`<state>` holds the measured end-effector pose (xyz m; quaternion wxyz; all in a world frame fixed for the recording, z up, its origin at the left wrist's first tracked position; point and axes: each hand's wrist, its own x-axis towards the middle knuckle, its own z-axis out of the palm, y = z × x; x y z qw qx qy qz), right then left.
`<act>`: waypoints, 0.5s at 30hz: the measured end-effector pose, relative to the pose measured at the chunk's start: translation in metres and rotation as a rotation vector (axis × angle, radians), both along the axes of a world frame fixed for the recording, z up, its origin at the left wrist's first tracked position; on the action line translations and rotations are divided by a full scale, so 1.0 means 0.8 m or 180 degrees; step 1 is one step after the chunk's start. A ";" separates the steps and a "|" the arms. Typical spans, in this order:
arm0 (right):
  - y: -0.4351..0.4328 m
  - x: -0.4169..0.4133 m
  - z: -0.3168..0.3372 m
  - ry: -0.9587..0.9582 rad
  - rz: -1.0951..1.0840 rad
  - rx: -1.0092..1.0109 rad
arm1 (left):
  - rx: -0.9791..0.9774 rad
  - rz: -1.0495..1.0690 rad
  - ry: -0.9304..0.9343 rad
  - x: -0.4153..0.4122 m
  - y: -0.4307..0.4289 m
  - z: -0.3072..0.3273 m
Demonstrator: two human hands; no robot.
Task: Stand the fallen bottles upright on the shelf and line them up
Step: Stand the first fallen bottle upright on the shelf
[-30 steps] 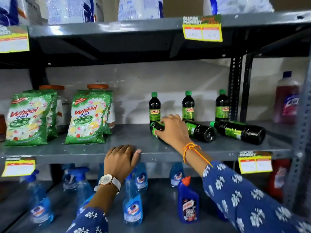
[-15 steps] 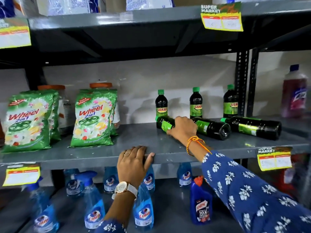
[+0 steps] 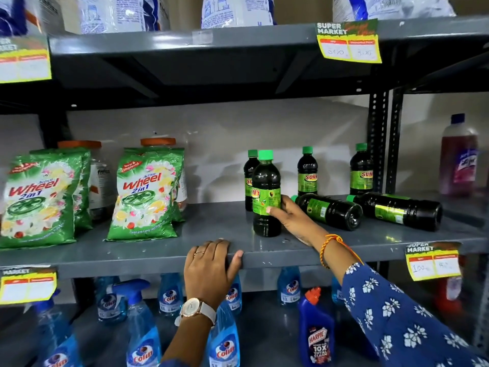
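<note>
"Wheel 2in1" on green pouches (image 3: pixel 146 193), "Colin" on blue sprays (image 3: pixel 143 337), "Harpic 10X" on blue bottle (image 3: pixel 316 337).

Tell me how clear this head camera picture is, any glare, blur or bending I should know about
Head view: wide-angle bending bows the upper shelf edge and tilts the right post; the held bottle and right hand are fairly sharp; soft shadows of the bottles fall on the back wall; the far-right pink bottle and price tag are blurred.
</note>
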<state>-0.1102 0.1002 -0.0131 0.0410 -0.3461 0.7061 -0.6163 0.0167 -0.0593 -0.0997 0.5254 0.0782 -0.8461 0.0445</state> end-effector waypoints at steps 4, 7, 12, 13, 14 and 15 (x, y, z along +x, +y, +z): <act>-0.002 -0.001 0.001 0.0188 -0.0302 0.0187 | -0.0002 0.0009 0.0044 0.000 0.002 0.001; -0.004 -0.006 -0.003 0.0364 -0.0674 0.0476 | -0.0014 0.0010 0.0105 -0.001 0.003 0.000; 0.003 -0.006 -0.003 -0.0280 -0.0119 0.0021 | -0.0048 -0.0008 0.0160 -0.002 0.002 -0.001; 0.004 -0.006 -0.002 -0.0357 0.0024 -0.0038 | -0.0054 0.0003 0.0155 -0.001 0.002 -0.001; 0.006 -0.007 -0.001 -0.0412 0.0113 -0.0092 | -0.0064 0.0016 0.0150 -0.001 0.003 -0.001; 0.006 -0.007 -0.001 -0.0440 0.0166 -0.0134 | -0.0069 0.0029 0.0139 -0.001 0.003 0.000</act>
